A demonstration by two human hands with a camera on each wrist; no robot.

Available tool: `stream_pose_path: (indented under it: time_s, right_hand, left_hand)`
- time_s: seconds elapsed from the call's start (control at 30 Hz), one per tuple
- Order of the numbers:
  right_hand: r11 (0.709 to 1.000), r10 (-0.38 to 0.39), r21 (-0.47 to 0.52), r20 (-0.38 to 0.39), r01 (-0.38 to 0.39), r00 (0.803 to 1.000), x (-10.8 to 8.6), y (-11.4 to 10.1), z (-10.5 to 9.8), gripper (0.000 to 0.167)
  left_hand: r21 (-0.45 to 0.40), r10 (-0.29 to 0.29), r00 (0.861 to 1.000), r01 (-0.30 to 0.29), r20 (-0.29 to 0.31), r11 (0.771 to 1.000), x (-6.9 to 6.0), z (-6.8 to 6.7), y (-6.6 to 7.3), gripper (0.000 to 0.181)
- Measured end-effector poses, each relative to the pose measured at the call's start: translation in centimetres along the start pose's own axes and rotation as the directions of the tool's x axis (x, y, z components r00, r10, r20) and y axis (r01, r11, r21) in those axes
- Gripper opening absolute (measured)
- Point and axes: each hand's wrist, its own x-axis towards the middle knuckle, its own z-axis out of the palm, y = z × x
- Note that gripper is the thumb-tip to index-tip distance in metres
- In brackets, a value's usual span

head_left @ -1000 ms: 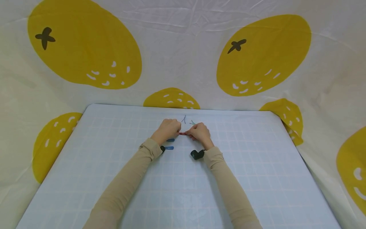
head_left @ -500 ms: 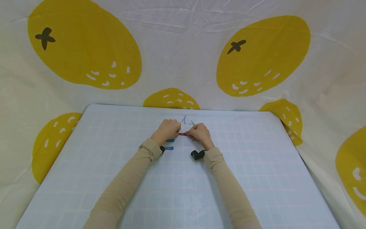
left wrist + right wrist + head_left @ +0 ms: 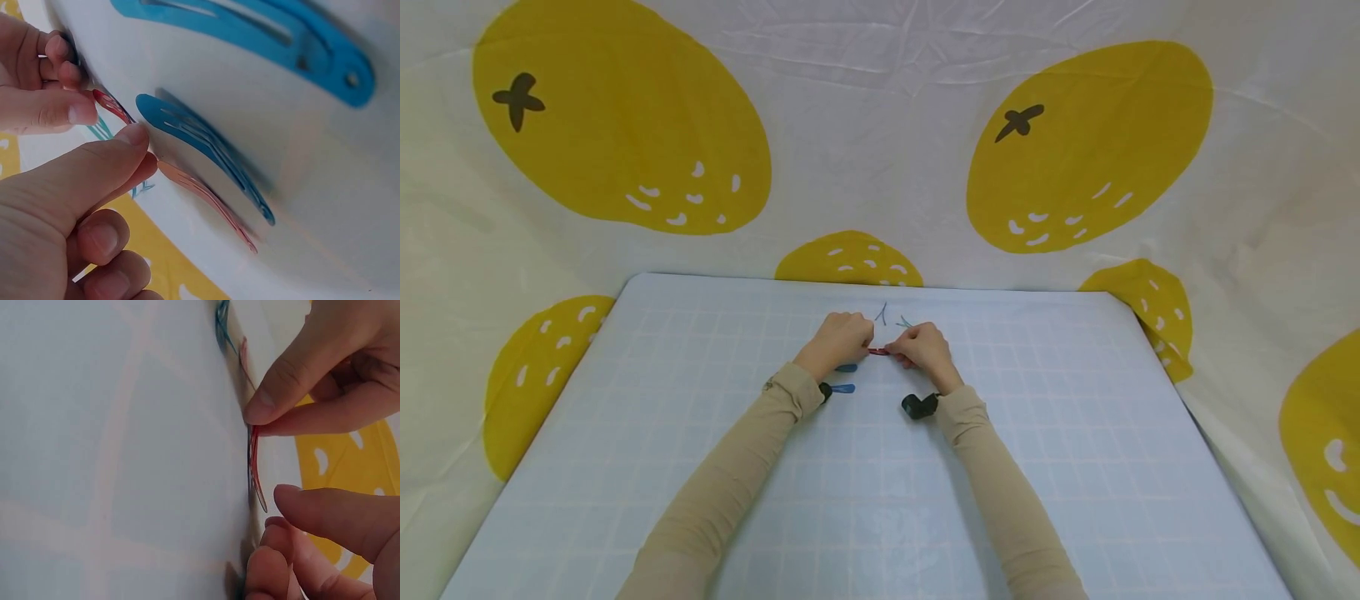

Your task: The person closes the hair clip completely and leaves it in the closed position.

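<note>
Red hair clip (image 3: 254, 459), pinched by the left hand (image 3: 839, 340), has its free end just beside the loosely parted right hand (image 3: 924, 347).

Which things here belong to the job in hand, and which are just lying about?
Likely in the job:
red hair clip
left hand, pinching it
right hand, at its other end

Apparently lying about:
pink clip
larger-looking blue clip
other blue clip
teal Y-shaped piece
blue Y-shaped piece
</note>
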Motion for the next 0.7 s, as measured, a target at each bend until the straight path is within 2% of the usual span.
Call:
stream_pose_path:
  time_s: [0.3, 0.57, 0.7]
  right_hand:
    - [0.997, -0.012, 0.082, 0.021, 0.01, 1.0, -0.1, -0.2, -0.3, 0.019]
    - [0.994, -0.073, 0.081, 0.047, 0.069, 0.996, -0.2, -0.3, -0.8, 0.019]
    - [0.996, -0.07, 0.066, 0.048, 0.067, 0.996, 0.0, -0.8, -1.4, 0.02]
  left_hand:
    - [-0.022, -0.002, 1.0, 0.002, 0.017, 1.0, 0.2, -0.4, 0.0, 0.013]
    - [-0.09, -0.021, 1.0, 0.023, 0.019, 0.996, 0.4, -0.4, -0.1, 0.013]
    - [-0.127, -0.059, 0.998, 0.059, 0.003, 0.99, 0.6, -0.6, 0.0, 0.014]
